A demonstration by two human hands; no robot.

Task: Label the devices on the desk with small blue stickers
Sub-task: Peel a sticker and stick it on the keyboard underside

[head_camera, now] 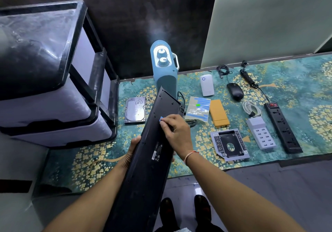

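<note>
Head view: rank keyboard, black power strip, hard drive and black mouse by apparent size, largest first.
1. keyboard, though it is held nearest the camera
2. black power strip
3. hard drive
4. black mouse

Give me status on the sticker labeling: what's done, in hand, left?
Done: nothing shows a sticker yet. In hand: the left hand holds the keyboard underside up, while the right hand presses a blue sticker onto its back. Left: hard drive, mouse, power strip, USB charger, drive caddy and white device show none. Sticker sheet still has strips.
</note>
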